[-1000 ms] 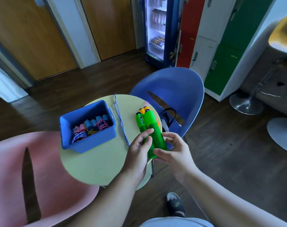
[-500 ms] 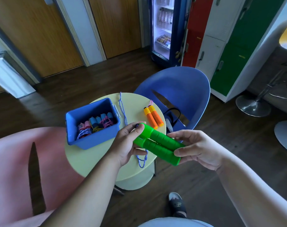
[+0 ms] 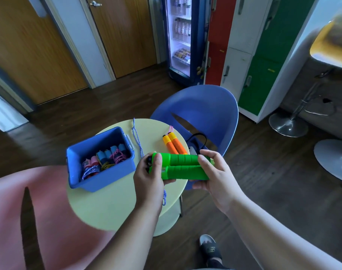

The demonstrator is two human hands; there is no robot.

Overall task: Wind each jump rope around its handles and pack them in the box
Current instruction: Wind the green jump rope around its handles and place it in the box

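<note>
- Dark wood floor (image 3: 263, 182), lockers (image 3: 263, 55) and a drinks fridge (image 3: 182, 36) at the far side, and up close a small round yellow bench (image 3: 107, 211) between a pink chair (image 3: 49, 221) and a blue chair (image 3: 201, 108).
- Both hands are on the green handles (image 3: 185, 165), held side by side and level over the near right part of the bench.
- Left hand (image 3: 149, 178) curls round the cap ends, thumb on top. Right hand (image 3: 215, 173) wraps the other ends, fingers closed over them.
- Blue-and-white rope (image 3: 137, 141), theirs by the look of it, is not wound yet. It trails across the bench toward the far edge, and a loop dangles below the left hand.
- My call: clamp both handles together in one hand, then lay tight, even turns round the middle with the other and tuck the tail.
- Grips look ribbed and bright green, with smooth caps.
- Blue box (image 3: 100, 179) sits on the left of the bench with wound ropes (image 3: 107, 160) inside. Orange handles (image 3: 174, 146) lie at the far right.
</note>
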